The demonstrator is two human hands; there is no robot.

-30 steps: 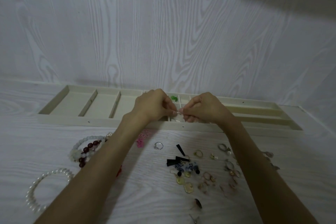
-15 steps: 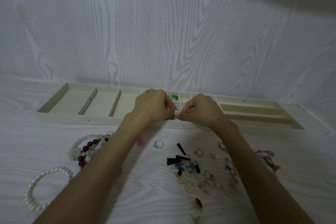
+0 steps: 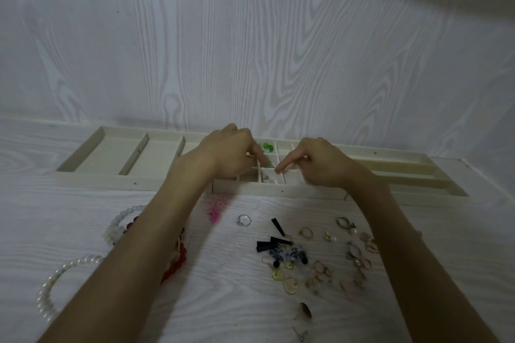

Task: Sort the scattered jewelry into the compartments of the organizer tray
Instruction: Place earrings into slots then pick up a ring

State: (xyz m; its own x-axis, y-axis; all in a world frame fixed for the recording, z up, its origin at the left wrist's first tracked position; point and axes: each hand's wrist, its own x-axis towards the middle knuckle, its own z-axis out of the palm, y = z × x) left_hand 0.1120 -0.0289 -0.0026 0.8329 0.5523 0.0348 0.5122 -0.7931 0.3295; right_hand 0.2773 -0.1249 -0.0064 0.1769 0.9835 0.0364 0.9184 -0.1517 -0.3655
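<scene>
Hands hover over the organizer tray's (image 3: 133, 184) small middle compartments, left hand (image 3: 231, 156) pinching something small and yellowish, right hand (image 3: 315, 166) loosely spread, likely just emptied.

One head-worn camera is looking forward and down, close over the worktop (image 3: 83, 231), facing the tray (image 3: 156, 185) against the wall (image 3: 250, 36).

The organizer tray (image 3: 133, 182) lies at the far side of the table (image 3: 237, 303), against the wall. Bracelets (image 3: 55, 287) lie near-left; earrings (image 3: 289, 284) and a ring (image 3: 244, 220) lie near-right of them.
</scene>
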